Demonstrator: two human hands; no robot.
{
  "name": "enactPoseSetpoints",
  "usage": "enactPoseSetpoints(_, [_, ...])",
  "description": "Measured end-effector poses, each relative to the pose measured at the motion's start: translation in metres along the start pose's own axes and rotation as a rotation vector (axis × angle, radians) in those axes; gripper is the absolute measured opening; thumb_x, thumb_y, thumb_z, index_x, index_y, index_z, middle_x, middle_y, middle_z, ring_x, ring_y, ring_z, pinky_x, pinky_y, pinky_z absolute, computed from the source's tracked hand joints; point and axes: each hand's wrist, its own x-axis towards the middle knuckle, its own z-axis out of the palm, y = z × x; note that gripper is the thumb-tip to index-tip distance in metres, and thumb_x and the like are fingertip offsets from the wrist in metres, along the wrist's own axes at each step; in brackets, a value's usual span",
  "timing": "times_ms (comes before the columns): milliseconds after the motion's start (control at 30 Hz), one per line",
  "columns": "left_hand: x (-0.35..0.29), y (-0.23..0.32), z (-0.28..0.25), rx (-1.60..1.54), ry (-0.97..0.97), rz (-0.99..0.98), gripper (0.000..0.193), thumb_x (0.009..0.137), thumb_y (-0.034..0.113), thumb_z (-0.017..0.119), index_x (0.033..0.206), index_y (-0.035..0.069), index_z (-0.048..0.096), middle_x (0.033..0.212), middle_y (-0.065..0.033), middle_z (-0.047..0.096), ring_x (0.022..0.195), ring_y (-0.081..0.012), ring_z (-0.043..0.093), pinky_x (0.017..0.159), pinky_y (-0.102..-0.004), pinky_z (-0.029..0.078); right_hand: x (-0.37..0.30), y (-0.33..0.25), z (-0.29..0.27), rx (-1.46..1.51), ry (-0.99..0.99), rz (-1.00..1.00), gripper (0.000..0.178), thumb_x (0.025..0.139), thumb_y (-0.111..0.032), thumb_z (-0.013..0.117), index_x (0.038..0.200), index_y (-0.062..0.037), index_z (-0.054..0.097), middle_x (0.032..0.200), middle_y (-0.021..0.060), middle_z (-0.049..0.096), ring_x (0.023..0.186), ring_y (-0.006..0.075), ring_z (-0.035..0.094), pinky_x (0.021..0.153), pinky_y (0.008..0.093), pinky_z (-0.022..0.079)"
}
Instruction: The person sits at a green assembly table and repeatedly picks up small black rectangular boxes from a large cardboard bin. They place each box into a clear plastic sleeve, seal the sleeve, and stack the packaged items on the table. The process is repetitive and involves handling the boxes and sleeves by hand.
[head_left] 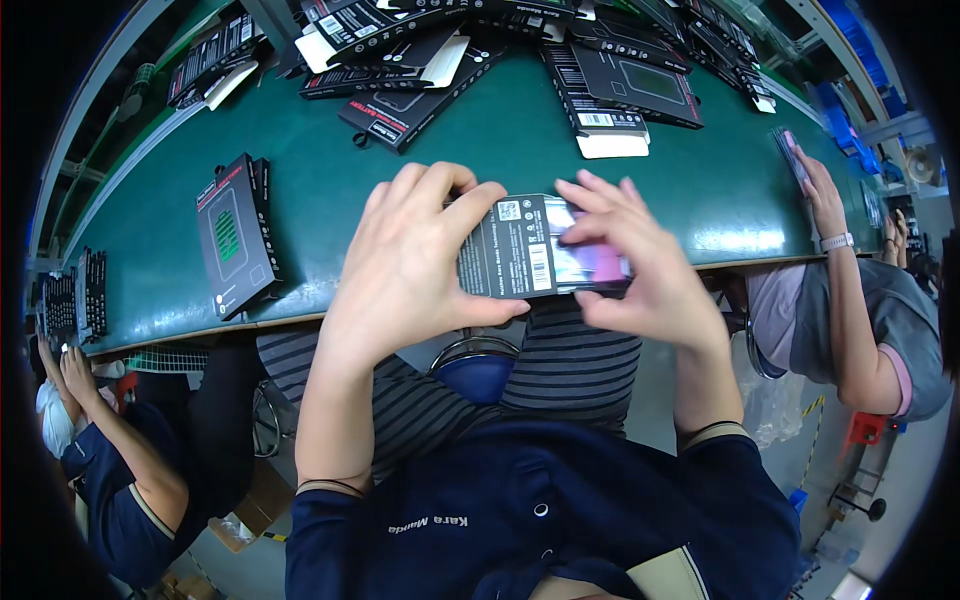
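My left hand (415, 250) grips a flat black cardboard box (515, 262) just above the table's near edge, thumb along its lower side and fingers along its upper side. From the box's right end sticks a shiny silver-and-pink packet (578, 262), partly inside. My right hand (640, 265) is around that packet, thumb at its lower edge and fingers over its top. Motion blurs the right fingers, and part of the packet is hidden beneath them.
On the green table (330, 180), a black box with a green panel (232, 235) lies on another at left. A pile of similar boxes (430, 85) fills the far side, some with end flaps open. Co-workers sit at both sides; one hand (822, 200) at right holds a pinkish packet.
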Motion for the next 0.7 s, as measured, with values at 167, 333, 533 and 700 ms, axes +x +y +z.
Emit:
enactPoseSetpoints(167, [0.006,0.002,0.001,-0.201,0.142,-0.006,0.094,0.053,0.031,0.093,0.132,0.000,0.053,0.121,-0.0149,0.060,0.117,-0.0322,0.057,0.100,-0.0409,0.045,0.016,-0.024,0.027,0.579,0.388,-0.054,0.056,0.083,0.013,0.047,0.138,0.0000,0.049,0.156,0.0276,0.036,0.146,0.0385,0.036,0.120,0.0459,0.029])
enactPoseSetpoints(333, [0.016,0.015,0.015,-0.440,0.644,0.139,0.114,0.056,0.024,0.099,0.147,0.007,0.030,0.130,-0.0133,0.051,0.115,-0.0242,0.057,0.097,-0.0344,0.048,0.040,-0.063,0.008,1.325,0.415,0.012,0.046,0.099,-0.008,0.050,0.141,0.0094,0.045,0.138,0.0203,0.056,0.131,0.0242,0.051,0.113,0.0369,0.038])
enactPoseSetpoints(533, [0.016,0.020,0.036,-0.760,0.752,0.124,0.072,0.080,0.015,0.085,0.133,0.007,0.037,0.124,-0.0149,0.056,0.108,-0.0202,0.058,0.093,-0.0314,0.049,0.063,-0.069,0.030,0.966,0.661,-0.082,0.032,0.102,-0.010,0.049,0.127,0.0083,0.055,0.117,0.0210,0.067,0.106,0.0250,0.066,0.095,0.0352,0.052])
enactPoseSetpoints(700, [0.016,0.039,0.011,-1.408,0.668,0.161,0.014,0.102,0.004,0.053,0.114,0.006,0.046,0.118,-0.0209,0.062,0.103,-0.0215,0.063,0.093,-0.0338,0.049,0.063,-0.044,0.053,0.348,0.918,-0.478,0.015,0.096,0.002,0.059,0.111,0.0029,0.063,0.115,0.0207,0.065,0.097,0.0266,0.066,0.086,0.0335,0.053])
